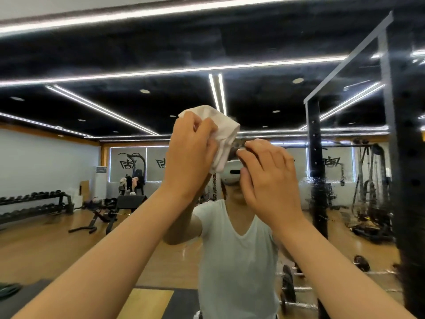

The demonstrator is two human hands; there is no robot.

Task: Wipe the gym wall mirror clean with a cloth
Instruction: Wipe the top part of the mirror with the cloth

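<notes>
The wall mirror [92, 54] fills the whole view and reflects the gym and a person in a white T-shirt with a headset. Both my arms are raised in front of it at head height. My left hand [189, 157] grips a bunched white cloth [224, 137], which sticks out above and to the right of its fingers. My right hand [269, 178] is held up just right of the cloth with curled fingers; its fingertips are close to the cloth's lower edge. I cannot tell whether they pinch it or whether the cloth touches the glass.
A black perforated rack post [411, 180] stands at the right edge, close to the mirror. Reflected in the glass are a dumbbell rack [34, 203], a bench [101, 215], weight plates [361, 263] and a wooden floor. Streaks and smears show on the glass at the right.
</notes>
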